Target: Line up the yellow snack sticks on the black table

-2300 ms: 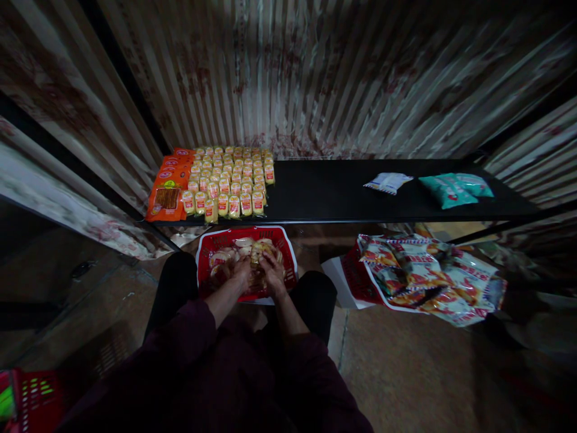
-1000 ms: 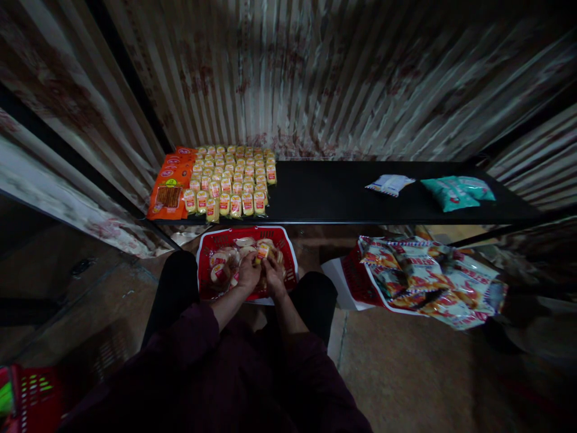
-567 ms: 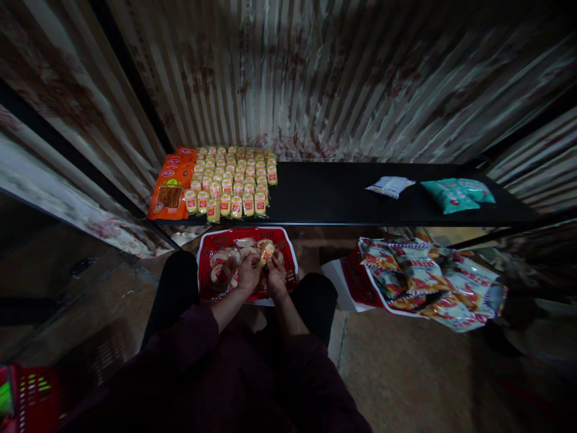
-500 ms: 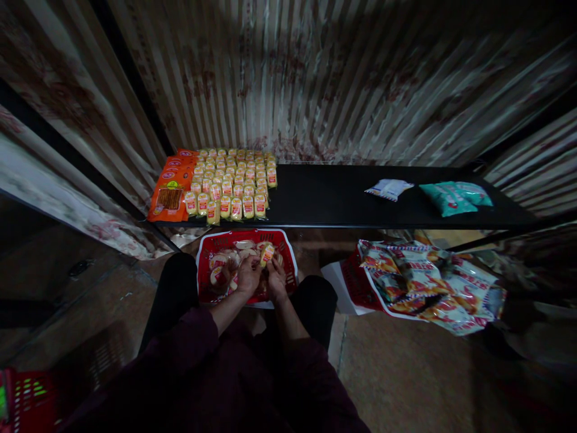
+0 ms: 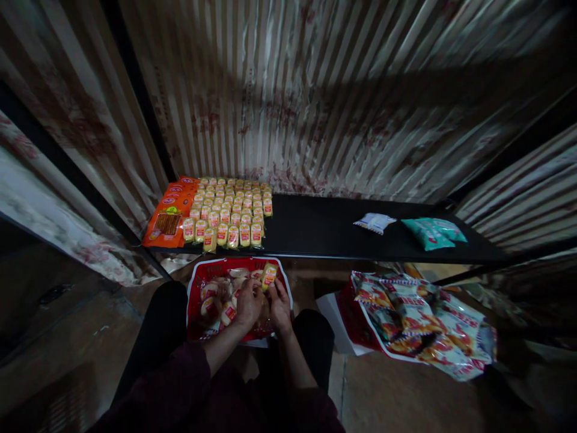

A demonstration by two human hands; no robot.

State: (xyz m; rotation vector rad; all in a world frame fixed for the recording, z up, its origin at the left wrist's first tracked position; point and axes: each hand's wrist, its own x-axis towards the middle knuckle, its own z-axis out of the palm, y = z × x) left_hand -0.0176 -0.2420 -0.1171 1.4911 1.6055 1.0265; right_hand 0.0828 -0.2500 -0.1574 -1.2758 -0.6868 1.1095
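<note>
A red basket [image 5: 195,282] with several small yellow snack packets sits on the floor between my knees. Both hands are over its right half. My right hand [image 5: 280,304] and my left hand [image 5: 249,302] together hold one yellow packet [image 5: 268,275] upright above the basket. On the black shelf [image 5: 324,225] behind, rows of the same yellow packets [image 5: 228,210] stand at the left end, beside orange packs [image 5: 170,210].
A white pouch [image 5: 374,222] and teal bags [image 5: 430,233] lie on the shelf's right part. A second red basket heaped with red-and-white bags [image 5: 419,322] sits on the floor to my right. Corrugated metal walls close in behind and on both sides.
My hands lifted one yellow packet out of the basket's pile and hold it higher now. The camera tilted up, so the shelf and basket sit lower in view.
</note>
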